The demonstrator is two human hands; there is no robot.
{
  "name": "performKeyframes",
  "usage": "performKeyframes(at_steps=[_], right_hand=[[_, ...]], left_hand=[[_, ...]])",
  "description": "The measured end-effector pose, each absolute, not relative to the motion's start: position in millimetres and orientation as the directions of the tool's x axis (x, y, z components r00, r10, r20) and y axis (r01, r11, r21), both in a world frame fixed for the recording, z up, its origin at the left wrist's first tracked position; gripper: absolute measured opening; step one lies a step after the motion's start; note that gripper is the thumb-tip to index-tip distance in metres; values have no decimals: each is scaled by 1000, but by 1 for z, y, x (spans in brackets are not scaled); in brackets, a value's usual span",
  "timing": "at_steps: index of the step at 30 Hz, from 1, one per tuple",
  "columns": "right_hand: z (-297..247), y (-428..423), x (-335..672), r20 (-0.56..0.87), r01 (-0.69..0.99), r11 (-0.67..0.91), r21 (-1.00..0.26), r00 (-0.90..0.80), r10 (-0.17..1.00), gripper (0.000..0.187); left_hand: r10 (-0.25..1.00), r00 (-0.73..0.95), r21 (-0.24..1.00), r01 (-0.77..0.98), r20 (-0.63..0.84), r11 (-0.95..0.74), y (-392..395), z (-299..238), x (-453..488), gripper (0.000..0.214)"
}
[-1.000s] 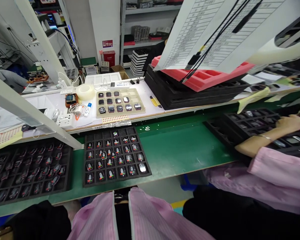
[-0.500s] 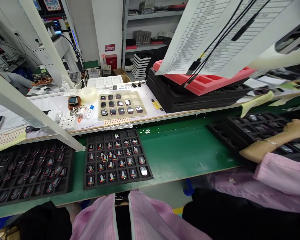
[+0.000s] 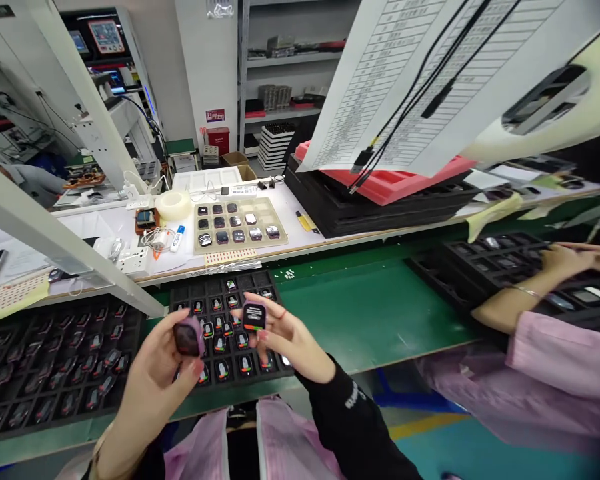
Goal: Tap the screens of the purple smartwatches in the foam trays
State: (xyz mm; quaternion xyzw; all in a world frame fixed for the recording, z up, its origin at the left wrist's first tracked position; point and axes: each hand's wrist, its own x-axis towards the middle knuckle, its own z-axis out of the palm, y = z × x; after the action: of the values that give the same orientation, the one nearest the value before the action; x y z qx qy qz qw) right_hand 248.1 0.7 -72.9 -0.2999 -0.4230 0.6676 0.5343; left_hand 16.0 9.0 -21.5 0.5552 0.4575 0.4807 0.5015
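My left hand (image 3: 163, 373) grips a smartwatch body (image 3: 188, 337) with a dark screen and a purplish rim, held above the left edge of a black foam tray (image 3: 180, 285). My right hand (image 3: 285, 337) pinches another smartwatch (image 3: 255, 316) between thumb and fingers; its lit screen shows white text and a coloured strip at the bottom. Below both hands, the tray's compartments hold several watch bodies with lit screens, some with red and green marks. My hands and wrists cover part of the tray's near side.
More watch bodies fill a black tray (image 3: 65, 373) at left. A beige tray (image 3: 280, 227) of watches sits on the white shelf. A slanting white post (image 3: 125, 280) stands at left. Papers (image 3: 375, 80) and cables hang at upper right. A co-worker's hand (image 3: 565, 267) is over trays at right.
Both my hands have come into view over the middle tray, each with a watch. The camera view has shifted slightly. At right, a second hand of the co-worker now shows.
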Motion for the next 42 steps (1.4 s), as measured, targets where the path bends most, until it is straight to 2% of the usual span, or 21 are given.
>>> performKeyframes(at_steps=[5, 10, 14, 20, 29, 42], right_hand=[[-83, 20, 231, 29, -416, -78, -906, -245, 969, 57], [-78, 21, 230, 3, -363, -81, -928, -223, 975, 54], [-77, 23, 226, -17, -341, -70, -937, -158, 987, 47], [-72, 23, 225, -48, -322, -92, -942, -143, 989, 51], [-66, 34, 230, -6, -417, -82, -905, -181, 984, 56], [-39, 39, 231, 113, -417, 30, -909, -176, 978, 54]], left_hand=[[986, 164, 996, -88, 25, -11, 27, -40, 33, 49], [966, 260, 989, -144, -1, 40, 24, -53, 39, 52], [961, 274, 992, -112, -28, 61, 22, -53, 43, 53], [970, 236, 998, 12, -62, 61, 25, -50, 42, 54], [962, 271, 997, -77, 33, -12, 34, -41, 45, 51], [954, 251, 985, -83, 166, -149, 43, -22, 51, 45]])
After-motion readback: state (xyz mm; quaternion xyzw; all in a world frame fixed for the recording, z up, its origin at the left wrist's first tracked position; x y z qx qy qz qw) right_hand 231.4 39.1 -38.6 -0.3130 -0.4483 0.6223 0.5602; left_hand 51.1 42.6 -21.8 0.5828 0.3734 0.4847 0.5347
